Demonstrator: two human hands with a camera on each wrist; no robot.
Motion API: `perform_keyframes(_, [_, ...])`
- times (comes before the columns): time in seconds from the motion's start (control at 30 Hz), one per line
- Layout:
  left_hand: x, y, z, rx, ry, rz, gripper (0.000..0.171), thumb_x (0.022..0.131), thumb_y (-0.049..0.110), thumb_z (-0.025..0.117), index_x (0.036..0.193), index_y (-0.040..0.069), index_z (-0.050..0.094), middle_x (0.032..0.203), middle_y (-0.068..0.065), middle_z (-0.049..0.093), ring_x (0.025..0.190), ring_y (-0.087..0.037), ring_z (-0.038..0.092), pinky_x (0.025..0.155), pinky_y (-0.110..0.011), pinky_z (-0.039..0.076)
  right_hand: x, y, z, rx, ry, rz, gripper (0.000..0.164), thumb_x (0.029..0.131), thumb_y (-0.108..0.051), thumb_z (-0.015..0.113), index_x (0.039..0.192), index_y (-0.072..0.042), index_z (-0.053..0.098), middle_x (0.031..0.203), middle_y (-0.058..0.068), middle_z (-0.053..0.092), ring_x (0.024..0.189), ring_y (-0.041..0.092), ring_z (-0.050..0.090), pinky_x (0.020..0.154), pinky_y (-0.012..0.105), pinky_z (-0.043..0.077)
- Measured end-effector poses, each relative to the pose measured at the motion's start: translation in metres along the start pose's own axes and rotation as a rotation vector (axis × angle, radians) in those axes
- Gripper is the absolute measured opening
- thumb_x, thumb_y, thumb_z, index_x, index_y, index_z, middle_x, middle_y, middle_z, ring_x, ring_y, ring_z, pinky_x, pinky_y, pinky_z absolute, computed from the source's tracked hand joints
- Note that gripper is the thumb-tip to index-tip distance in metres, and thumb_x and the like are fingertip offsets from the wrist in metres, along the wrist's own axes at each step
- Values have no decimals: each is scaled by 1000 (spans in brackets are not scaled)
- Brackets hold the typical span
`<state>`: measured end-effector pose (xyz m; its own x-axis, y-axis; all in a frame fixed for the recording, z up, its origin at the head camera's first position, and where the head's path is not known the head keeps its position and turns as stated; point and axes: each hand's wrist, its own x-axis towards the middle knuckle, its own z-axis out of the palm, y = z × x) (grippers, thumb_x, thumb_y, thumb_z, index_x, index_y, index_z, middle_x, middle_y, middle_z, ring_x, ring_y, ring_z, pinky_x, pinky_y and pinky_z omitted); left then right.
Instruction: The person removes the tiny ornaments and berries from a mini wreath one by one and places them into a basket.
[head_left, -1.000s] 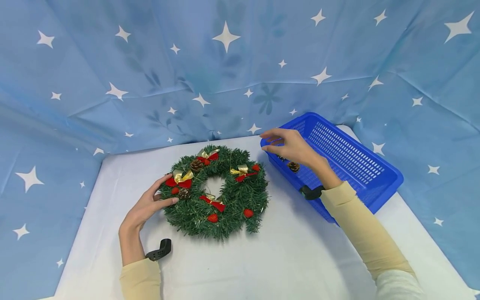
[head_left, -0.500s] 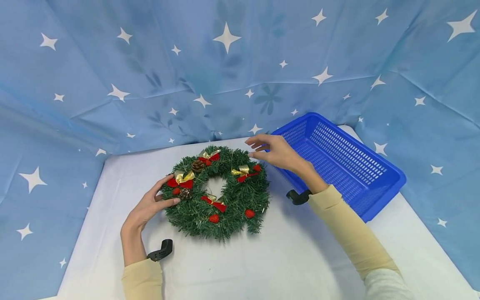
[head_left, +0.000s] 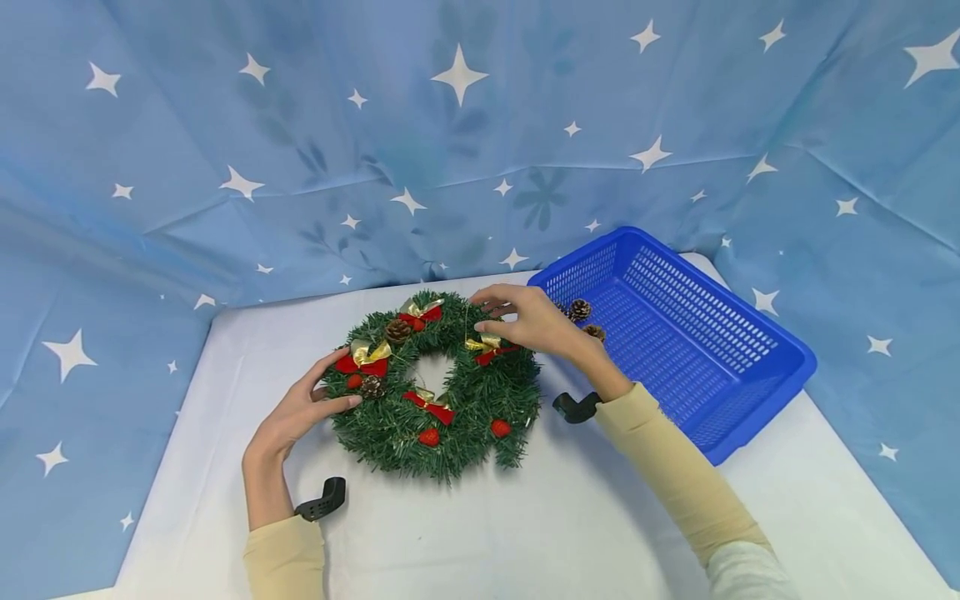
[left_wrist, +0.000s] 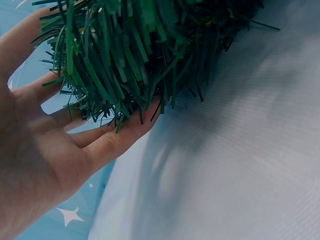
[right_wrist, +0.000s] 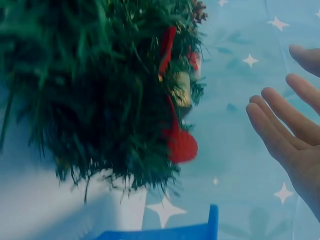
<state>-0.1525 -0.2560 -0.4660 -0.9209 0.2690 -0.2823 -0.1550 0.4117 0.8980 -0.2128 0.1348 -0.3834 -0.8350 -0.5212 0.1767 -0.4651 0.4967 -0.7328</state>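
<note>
A green tinsel wreath (head_left: pixel 480 400) lies on the white-covered table, dressed with red-and-gold bows, pine cones and red berries. At its left side my left hand (head_left: pixel 285 421) holds the rim, with fingers curled against the green strands (left_wrist: pixel 125 55) in the left wrist view. Over the wreath's upper right is my right hand (head_left: pixel 536 321), its fingers loosely bent and nothing between them. Below those fingers sits a bow (head_left: pixel 491 348) with a gold ribbon. From the right wrist, the right hand (right_wrist: pixel 295 125) shows apart from the wreath, near a red berry (right_wrist: pixel 182 146).
A blue plastic basket (head_left: pixel 750 400) stands at the right rear, close behind my right forearm. Pine cones (head_left: pixel 579 310) lie in its near left corner. Blue star-patterned cloth (head_left: pixel 450 150) hangs around the table's back and sides.
My right hand has moved left and down from the basket's edge to above the wreath, uncovering pine cones in the basket. My left hand stays at the wreath's left side.
</note>
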Motion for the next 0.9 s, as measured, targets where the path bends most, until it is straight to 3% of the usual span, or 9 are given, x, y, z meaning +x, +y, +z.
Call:
perform_keyframes(0.33, [0, -2, 0, 34, 13, -6, 87, 92, 41, 78, 162, 43, 26, 174, -9, 8, 150, -55, 25, 109, -80, 24, 5, -9, 23, 9, -41, -31, 41, 97, -20, 74, 136, -8, 66, 134, 16, 67, 117, 33, 68, 100, 40, 56])
perform_keyframes(0.9, [1, 0, 0, 23, 10, -16, 88, 92, 41, 78, 162, 43, 26, 174, -8, 5, 151, -55, 20, 110, -80, 23, 22, -26, 58, 51, -127, -85, 42, 95, -11, 76, 134, -2, 65, 134, 15, 66, 119, 33, 67, 101, 38, 56])
